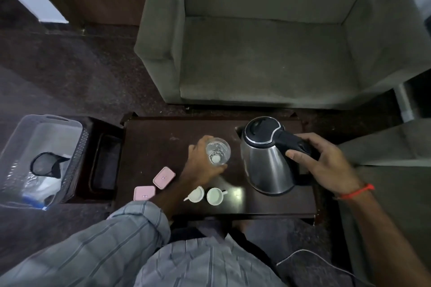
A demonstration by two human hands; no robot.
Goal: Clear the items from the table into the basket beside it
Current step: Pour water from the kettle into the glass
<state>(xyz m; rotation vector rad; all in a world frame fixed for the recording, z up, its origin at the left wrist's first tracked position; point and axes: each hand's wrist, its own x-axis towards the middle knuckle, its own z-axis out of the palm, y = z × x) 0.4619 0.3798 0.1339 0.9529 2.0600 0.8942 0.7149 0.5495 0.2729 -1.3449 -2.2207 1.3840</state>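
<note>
The left hand (200, 161) is wrapped around a clear glass (218, 151) standing upright on the dark worktop (163, 142), fingers curled round its side. The right hand (326, 163) grips the black handle of a steel kettle (265, 158), thumb across the handle's near side; the kettle stands upright just right of the glass. Nearer the person than the glass are two small white cups (206, 194) side by side, close together, the left one tilted. To the left of the glass lie two flat pink boxes (154, 185), their corners almost touching. Well left of the glass, beyond the worktop's edge, a clear plastic basket (77, 147) sits on a dark stand; it already holds a dark rounded item and some pale things too blurred to make out. Beyond the kettle stands a grey armchair (268, 53). A red thread (356, 191) circles the right wrist.
</note>
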